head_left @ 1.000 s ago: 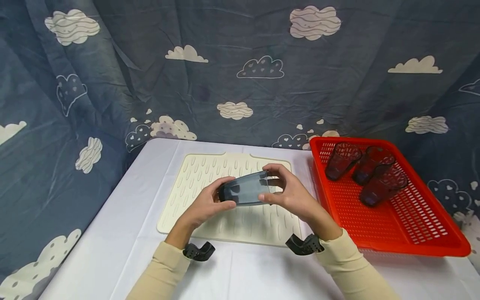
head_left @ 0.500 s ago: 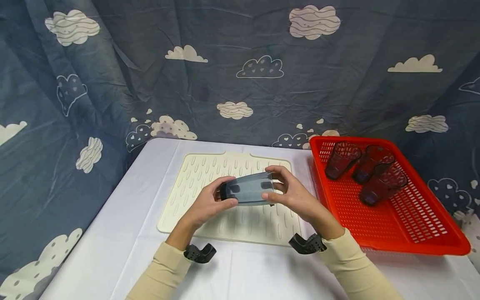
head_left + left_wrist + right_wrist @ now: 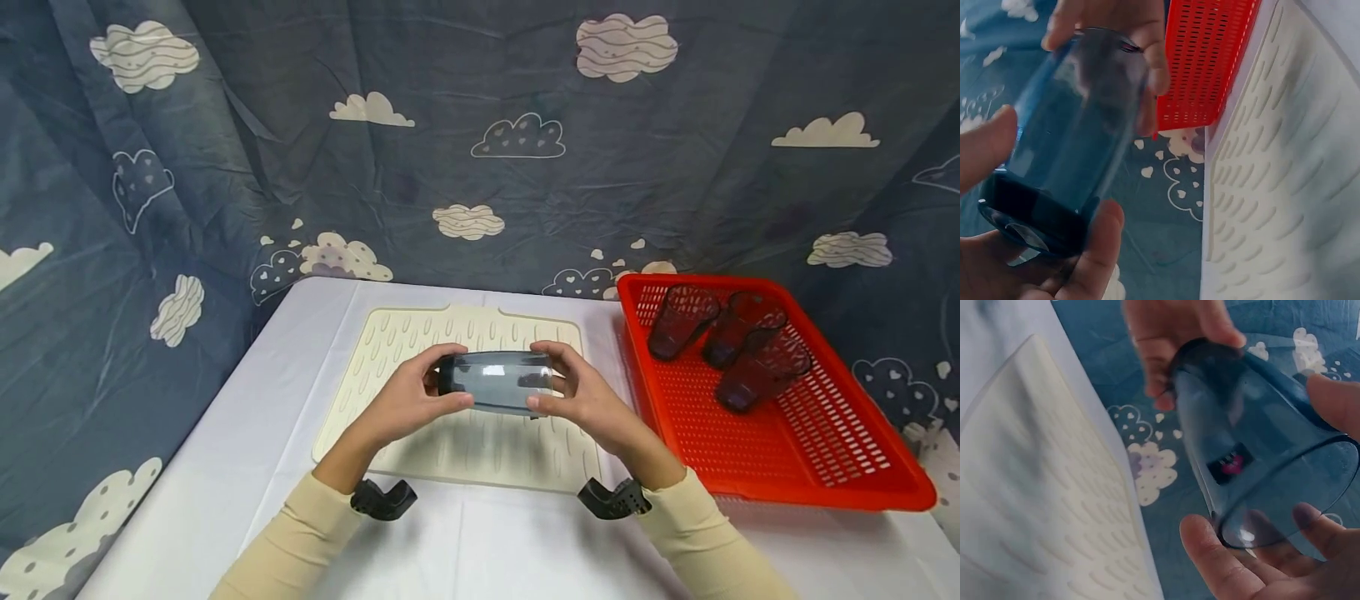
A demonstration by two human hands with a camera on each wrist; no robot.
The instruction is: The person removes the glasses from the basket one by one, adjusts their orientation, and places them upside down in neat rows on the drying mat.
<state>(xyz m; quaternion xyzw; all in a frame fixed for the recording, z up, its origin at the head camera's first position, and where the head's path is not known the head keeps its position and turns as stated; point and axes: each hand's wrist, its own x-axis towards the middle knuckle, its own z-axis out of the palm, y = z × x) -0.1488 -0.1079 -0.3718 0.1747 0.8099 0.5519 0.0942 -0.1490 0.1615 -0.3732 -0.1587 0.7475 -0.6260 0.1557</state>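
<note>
A blue-tinted drinking glass (image 3: pixel 495 382) lies sideways in the air between both hands, above the cream draining mat (image 3: pixel 480 462). My left hand (image 3: pixel 408 400) grips its thick dark base, thumb on the near side and fingers on the far side. At the rim end, my right hand (image 3: pixel 588 400) holds the glass between thumb and fingers. In the left wrist view the glass (image 3: pixel 1072 144) shows its heavy base close up. The right wrist view shows the open mouth of the glass (image 3: pixel 1254 444) and a small dark label with a pink mark (image 3: pixel 1232 464).
A red perforated basket (image 3: pixel 697 454) stands at the right of the white-covered table (image 3: pixel 247 475). Inside it, three similar glasses (image 3: pixel 761 371) lean together near the back. A dark blue curtain with clouds (image 3: pixel 420 183) hangs behind and at the sides.
The glass has gone from slanting, rim end higher, to nearly level, and has turned a little in the hands. My left forearm has shifted slightly left. Both hands still hold the glass.
</note>
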